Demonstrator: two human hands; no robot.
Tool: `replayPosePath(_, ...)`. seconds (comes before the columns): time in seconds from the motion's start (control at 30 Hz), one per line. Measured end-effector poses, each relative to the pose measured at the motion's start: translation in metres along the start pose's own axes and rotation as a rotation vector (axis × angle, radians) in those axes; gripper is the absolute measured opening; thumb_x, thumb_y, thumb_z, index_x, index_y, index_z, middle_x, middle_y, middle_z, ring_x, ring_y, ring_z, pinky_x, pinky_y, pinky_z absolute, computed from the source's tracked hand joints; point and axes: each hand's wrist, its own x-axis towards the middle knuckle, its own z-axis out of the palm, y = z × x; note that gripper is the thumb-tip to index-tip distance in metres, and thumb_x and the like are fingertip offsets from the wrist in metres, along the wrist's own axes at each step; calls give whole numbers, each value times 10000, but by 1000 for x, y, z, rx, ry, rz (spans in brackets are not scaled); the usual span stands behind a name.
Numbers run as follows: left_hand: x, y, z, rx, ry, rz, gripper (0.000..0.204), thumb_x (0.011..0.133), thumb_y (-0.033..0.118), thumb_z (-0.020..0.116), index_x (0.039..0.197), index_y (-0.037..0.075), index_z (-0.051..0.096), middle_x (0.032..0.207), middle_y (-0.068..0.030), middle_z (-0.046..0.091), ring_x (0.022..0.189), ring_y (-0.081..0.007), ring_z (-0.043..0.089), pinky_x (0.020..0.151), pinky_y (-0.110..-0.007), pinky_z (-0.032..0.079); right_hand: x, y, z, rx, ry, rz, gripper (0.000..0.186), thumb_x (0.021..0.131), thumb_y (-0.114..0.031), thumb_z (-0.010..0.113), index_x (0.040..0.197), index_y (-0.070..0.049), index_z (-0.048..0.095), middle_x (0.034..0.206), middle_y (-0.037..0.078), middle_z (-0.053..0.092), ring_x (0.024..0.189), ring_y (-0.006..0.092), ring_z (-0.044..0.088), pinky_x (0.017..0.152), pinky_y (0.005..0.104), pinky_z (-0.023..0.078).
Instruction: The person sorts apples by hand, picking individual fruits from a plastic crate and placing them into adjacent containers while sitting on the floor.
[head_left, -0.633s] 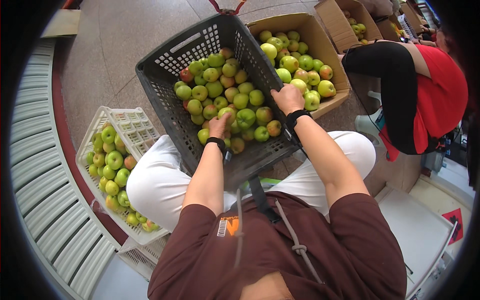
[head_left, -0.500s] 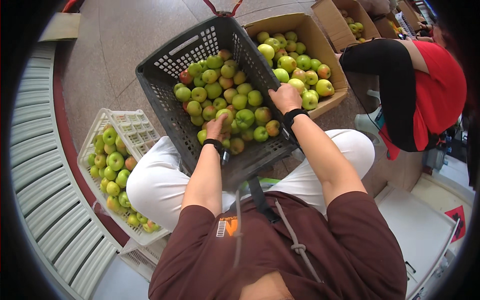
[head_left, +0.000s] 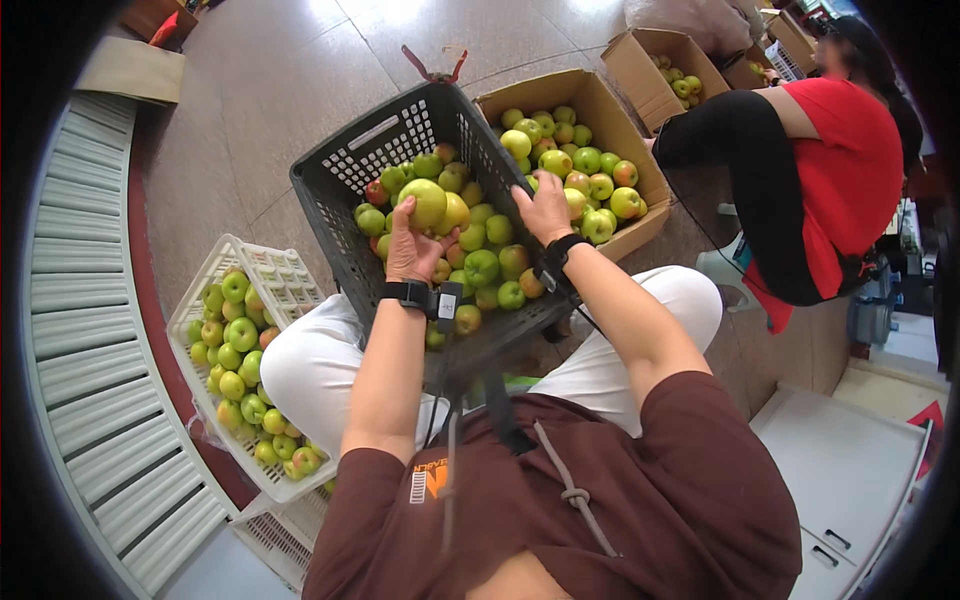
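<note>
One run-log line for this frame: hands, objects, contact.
left hand: holds green apple | right hand: on apples in dark crate | cardboard box: right of crate | white crate: at left

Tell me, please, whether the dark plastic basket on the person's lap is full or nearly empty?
Fairly full: green and yellow apples cover the floor of the dark plastic lattice basket, piled several deep, though its upper walls show bare.
</note>
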Motion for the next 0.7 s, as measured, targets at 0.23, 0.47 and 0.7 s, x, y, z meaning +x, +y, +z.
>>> replayPosePath(0.23,-37,44,68,105,-399,36,450,778,343,598,1156,116,509,1158,-81,547,1114,-261,494,938,-518,393,17,-117,-62,1144,-715,632,393,835,-383,576,1065,-73,510,984,89,569,844,192,576,645,358,503)
replayPosePath(0.47,-68,121,79,423,-463,185,478,832,260,560,1201,-21,445,1186,-203,523,1122,-291,518,857,-416,507,109,-41,-91,796,-479,381,419,793,-408,626,1031,-70,557,934,63,606,767,132,597,607,260,523)
replayPosePath(0.7,-59,138,74,340,-238,202,360,846,205,553,1119,-22,495,1064,-152,579,1026,-259,580,783,-330,525,145,112,-31,300,-224,583,664,628,-368,782,1079,14,479,835,83,579,615,154,560,422,282,455)
